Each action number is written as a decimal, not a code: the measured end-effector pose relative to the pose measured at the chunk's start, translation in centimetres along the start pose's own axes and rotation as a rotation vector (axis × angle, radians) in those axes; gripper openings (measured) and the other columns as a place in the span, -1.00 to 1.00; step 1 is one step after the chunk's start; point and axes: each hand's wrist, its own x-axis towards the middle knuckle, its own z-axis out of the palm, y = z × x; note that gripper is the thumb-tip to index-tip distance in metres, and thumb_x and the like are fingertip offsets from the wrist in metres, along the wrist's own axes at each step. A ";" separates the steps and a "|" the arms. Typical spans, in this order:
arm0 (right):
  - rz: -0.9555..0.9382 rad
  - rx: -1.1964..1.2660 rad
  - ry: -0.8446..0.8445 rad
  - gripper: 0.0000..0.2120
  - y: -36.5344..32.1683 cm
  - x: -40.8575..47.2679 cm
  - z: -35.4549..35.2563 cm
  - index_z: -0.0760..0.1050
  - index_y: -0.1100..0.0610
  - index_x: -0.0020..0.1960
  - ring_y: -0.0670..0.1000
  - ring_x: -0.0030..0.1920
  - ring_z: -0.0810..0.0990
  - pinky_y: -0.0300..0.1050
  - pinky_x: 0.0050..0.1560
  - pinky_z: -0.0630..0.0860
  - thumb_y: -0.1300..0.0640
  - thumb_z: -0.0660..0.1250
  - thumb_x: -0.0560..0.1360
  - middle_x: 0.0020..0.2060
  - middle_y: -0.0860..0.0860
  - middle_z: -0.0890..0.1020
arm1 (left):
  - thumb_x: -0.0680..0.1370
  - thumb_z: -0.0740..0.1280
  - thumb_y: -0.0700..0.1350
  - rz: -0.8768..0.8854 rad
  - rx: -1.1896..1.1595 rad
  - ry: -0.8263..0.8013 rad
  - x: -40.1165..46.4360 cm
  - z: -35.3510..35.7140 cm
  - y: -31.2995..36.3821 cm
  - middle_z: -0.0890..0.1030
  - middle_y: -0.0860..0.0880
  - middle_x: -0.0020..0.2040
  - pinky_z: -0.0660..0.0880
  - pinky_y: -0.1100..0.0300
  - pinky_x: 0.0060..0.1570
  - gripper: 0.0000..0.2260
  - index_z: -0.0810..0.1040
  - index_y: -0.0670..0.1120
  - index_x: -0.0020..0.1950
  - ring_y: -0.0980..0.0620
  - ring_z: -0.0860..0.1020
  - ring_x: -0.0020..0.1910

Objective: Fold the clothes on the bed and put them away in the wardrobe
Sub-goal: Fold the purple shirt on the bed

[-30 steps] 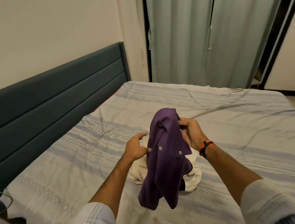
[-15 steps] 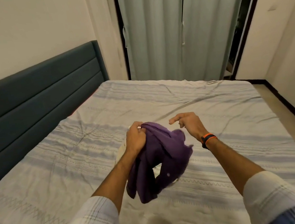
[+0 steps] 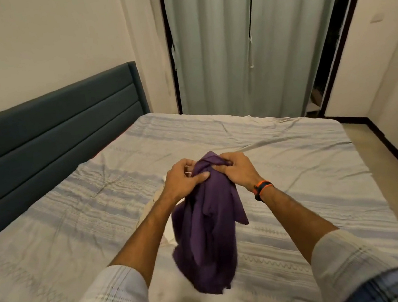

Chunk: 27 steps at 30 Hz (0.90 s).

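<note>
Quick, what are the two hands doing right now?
Left hand: closed, gripping the purple shirt.
Right hand: closed, gripping the same shirt.

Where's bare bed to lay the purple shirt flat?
Free: the sheet right of the right hand, out to the bed edge by the floor; also the far strip toward the curtains, and the left stretch along the headboard. Crowded: under the purple shirt and left hand, where a white garment lies.
</note>
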 end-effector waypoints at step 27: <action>0.121 -0.024 0.031 -0.77 0.8 -0.8 -2.8 0.63 0.07 -0.21 -0.09 -0.31 0.54 -0.18 -0.17 0.48 -0.07 0.55 0.38 -0.38 -0.07 0.61 | 0.60 0.35 -0.10 -0.347 -0.677 0.038 5.0 3.8 4.3 0.45 -0.02 -0.51 0.39 0.24 -0.47 -0.73 0.46 -0.12 -0.29 0.09 0.37 -0.56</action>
